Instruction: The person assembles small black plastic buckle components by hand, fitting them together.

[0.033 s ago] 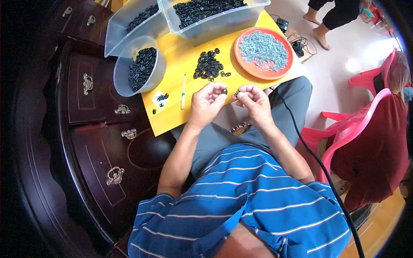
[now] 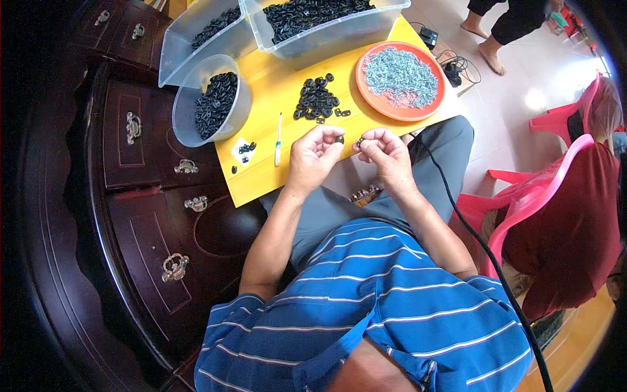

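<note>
Above my lap, at the table's near edge, my left hand (image 2: 313, 157) pinches a small black oval plastic piece (image 2: 339, 139) between thumb and fingers. A short gap away, my right hand (image 2: 386, 157) is closed at the fingertips on a tiny dark piece (image 2: 358, 142), too small to name. Beyond both hands, a loose pile of black oval pieces (image 2: 316, 99) lies on the yellow table (image 2: 274, 78). To the left of my left hand are a slim screwdriver (image 2: 278, 140) with a pale handle and a white square (image 2: 240, 149) bearing several small black parts.
An orange plate (image 2: 366, 98) of small silvery screws stands at the right. Clear tubs (image 2: 326, 49) and a round bucket (image 2: 245, 104) hold black pieces. Dark drawers (image 2: 150, 215) flank the left; a black cable (image 2: 470, 228) runs past my right arm. Pink chairs (image 2: 522, 202) stand at right.
My hands and the pieces in them look the same. At the upper right, another person's bare foot has shifted slightly.
</note>
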Demonstrator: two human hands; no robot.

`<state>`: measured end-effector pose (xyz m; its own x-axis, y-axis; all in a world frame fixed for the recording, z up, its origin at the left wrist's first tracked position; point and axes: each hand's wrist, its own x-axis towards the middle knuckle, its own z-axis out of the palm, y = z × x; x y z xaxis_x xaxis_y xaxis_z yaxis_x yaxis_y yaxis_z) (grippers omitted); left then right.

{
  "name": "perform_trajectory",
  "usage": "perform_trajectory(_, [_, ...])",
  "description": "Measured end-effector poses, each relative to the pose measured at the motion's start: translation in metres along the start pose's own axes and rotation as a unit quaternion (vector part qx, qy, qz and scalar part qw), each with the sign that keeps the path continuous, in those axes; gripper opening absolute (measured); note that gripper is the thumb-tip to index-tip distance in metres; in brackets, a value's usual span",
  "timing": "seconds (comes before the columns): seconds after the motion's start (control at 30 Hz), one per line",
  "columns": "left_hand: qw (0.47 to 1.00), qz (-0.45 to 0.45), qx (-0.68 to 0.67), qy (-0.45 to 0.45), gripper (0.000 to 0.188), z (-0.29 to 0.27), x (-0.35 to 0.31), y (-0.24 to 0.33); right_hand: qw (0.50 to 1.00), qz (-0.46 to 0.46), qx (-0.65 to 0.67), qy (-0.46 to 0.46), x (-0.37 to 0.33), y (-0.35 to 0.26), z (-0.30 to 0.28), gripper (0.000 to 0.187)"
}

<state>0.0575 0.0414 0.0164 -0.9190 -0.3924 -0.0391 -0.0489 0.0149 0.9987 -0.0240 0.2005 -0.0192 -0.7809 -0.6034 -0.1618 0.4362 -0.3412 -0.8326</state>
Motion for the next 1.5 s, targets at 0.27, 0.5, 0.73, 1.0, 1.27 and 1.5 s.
perform_trajectory(0.27, [0.998,0.013,-0.029,0.056,0.015,-0.011,0.000,-0.002,1.000,0.008,-0.004,0.000,0.002,0.000,0.003,0.014])
perform_trajectory(0.5, [0.996,0.045,-0.029,0.065,0.014,-0.004,0.002,0.000,1.000,0.008,-0.011,-0.013,0.001,-0.002,0.000,0.015])
perform_trajectory(0.73, [0.999,0.013,0.041,0.024,0.014,-0.018,-0.001,-0.011,1.000,0.010,-0.023,-0.014,0.002,-0.001,0.000,0.015])
perform_trajectory(1.0, [0.998,-0.004,-0.017,0.057,0.015,-0.013,0.003,-0.003,0.999,0.018,-0.022,-0.021,0.004,0.000,0.005,0.013])
perform_trajectory(1.27, [0.999,-0.019,-0.026,0.036,0.022,-0.011,-0.002,0.000,0.999,0.026,-0.034,-0.024,0.004,0.002,0.005,0.013])
perform_trajectory(1.5, [1.000,-0.014,0.011,-0.003,0.029,-0.013,-0.004,-0.008,0.997,0.041,-0.044,-0.040,0.002,0.005,0.004,0.014])
